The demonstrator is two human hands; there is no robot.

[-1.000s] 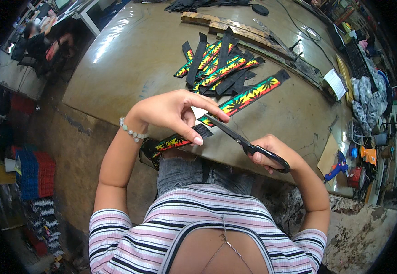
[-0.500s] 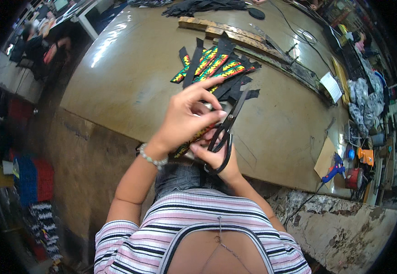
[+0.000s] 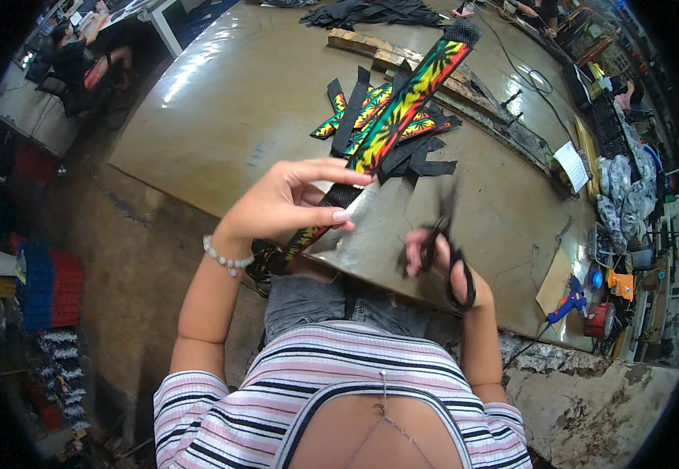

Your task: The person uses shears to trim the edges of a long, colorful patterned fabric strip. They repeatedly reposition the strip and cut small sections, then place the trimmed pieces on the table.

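Observation:
My left hand (image 3: pixel 277 205) is closed round a long fabric strap (image 3: pixel 402 105) with a green, yellow and red leaf pattern and black mesh sections. The strap slants from near my lap up over the table, its far mesh end pointing to the upper right. In my right hand (image 3: pixel 481 291) is a pair of black-handled scissors (image 3: pixel 469 291), held off to the right of the strap. Motion smears the blades and fingertips, so the blades' position is unclear. Beneath and behind the strap lies a pile of short patterned and black strips (image 3: pixel 349 117).
Wooden bars (image 3: pixel 355 44) lie across the table (image 3: pixel 191 141) beyond the pile, near black strips (image 3: pixel 370 13). At the right are a blue glue gun (image 3: pixel 567 303), brown card (image 3: pixel 554 281), a red spool (image 3: pixel 602 319) and clear plastic bags (image 3: pixel 622 195). Another person (image 3: pixel 69 59) sits far left.
My right hand and the scissors have moved right, away from my left hand. My left hand has shifted left and opened out a little, and the strap now stretches far across the view.

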